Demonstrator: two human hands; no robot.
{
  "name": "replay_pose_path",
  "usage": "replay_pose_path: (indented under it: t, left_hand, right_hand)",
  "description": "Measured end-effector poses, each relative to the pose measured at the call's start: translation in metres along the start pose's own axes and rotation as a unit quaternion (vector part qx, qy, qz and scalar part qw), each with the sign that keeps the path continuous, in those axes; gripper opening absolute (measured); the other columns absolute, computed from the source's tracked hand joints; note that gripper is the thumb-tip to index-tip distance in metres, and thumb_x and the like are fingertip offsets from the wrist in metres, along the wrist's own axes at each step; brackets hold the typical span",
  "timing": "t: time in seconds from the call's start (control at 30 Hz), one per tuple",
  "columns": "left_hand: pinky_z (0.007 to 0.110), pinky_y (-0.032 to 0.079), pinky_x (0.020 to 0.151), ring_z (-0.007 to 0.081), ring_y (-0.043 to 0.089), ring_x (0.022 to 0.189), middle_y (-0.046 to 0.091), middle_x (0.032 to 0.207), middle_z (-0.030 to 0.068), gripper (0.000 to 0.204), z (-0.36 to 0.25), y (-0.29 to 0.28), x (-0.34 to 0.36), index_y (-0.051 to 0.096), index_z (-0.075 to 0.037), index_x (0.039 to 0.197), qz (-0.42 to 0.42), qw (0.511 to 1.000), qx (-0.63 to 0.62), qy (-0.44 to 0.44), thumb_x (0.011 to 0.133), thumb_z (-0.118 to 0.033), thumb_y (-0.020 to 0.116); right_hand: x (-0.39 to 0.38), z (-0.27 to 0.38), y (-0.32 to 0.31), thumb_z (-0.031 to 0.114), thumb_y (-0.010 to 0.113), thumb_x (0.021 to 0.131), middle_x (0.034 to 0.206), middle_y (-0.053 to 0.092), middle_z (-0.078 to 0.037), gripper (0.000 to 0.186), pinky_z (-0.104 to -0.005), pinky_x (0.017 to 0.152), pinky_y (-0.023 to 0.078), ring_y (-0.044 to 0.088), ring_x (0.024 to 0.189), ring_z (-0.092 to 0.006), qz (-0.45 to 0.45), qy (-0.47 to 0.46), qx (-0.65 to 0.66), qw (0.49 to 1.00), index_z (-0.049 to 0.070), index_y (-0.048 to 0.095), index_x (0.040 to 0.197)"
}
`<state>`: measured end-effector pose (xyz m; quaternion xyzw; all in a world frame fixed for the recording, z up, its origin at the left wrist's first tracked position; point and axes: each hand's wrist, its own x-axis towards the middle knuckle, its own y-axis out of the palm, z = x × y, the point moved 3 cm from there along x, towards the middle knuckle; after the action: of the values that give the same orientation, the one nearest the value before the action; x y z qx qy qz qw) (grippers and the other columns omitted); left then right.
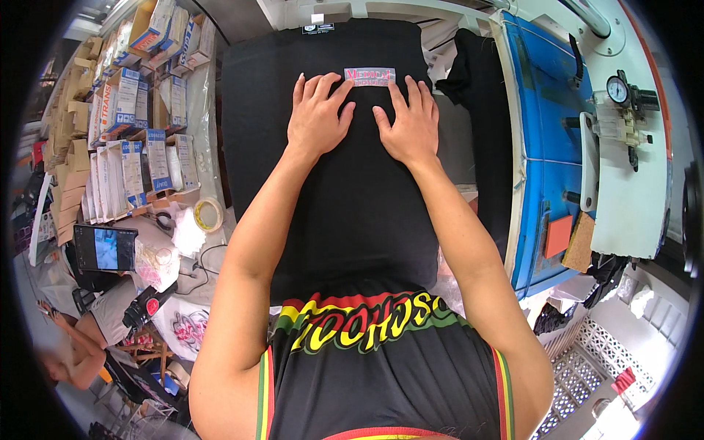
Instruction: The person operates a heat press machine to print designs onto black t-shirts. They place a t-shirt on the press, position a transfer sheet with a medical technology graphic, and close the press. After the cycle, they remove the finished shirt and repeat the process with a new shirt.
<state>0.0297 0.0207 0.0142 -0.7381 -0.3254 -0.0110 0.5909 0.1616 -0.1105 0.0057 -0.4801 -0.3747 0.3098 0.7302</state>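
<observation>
Black cloth [345,198], likely a garment, lies spread flat in front of me. Near its far end sits a small clear transfer film [369,74] with red and white lettering. My left hand [320,117] rests palm down on the cloth, its fingers stretched out and the index fingertip by the film's left corner. On the other side, my right hand [411,121] lies flat too, fingers spread, with the index fingertip at the film's lower right corner. Neither hand grips anything. A small black label [320,29] shows at the cloth's far edge.
Cardboard boxes [121,103] of upright packets stand at the left, near a tape roll [208,215] and a phone [105,248]. On the right are a blue machine panel [550,147], a pressure gauge [617,89] and more black cloth [488,125]. Another person [81,345] sits at lower left.
</observation>
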Motion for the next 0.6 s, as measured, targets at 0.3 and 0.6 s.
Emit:
replay_pose_path:
  t: [0.3, 0.6]
  left_hand:
    - [0.054, 0.029, 0.116, 0.0281, 0.051, 0.126, 0.056, 0.129, 0.0079, 0.038, -0.0001, 0.0, 0.0006, 0.065, -0.014, 0.125, -0.003, 1.0, -0.009, -0.002, 0.089, -0.024, 0.068]
    - [0.054, 0.03, 0.116, 0.0286, 0.052, 0.124, 0.058, 0.127, 0.0088, 0.036, 0.0018, 0.0009, -0.0011, 0.067, -0.014, 0.123, -0.016, 1.0, -0.025, 0.004, 0.088, -0.022, 0.069]
  right_hand:
    - [-0.0001, -0.0007, 0.0001, 0.045, 0.059, 0.094, 0.151, 0.042, -0.018, 0.058, -0.0534, 0.116, 0.026, 0.032, 0.144, -0.0379, -0.014, -0.004, 0.006, 1.0, 0.011, 0.054, 0.14]
    - [-0.0006, -0.0009, -0.0004, 0.044, 0.06, 0.093, 0.149, 0.043, -0.019, 0.054, -0.053, 0.115, 0.027, 0.033, 0.143, -0.0382, -0.023, -0.005, 0.015, 1.0, 0.01, 0.057, 0.136]
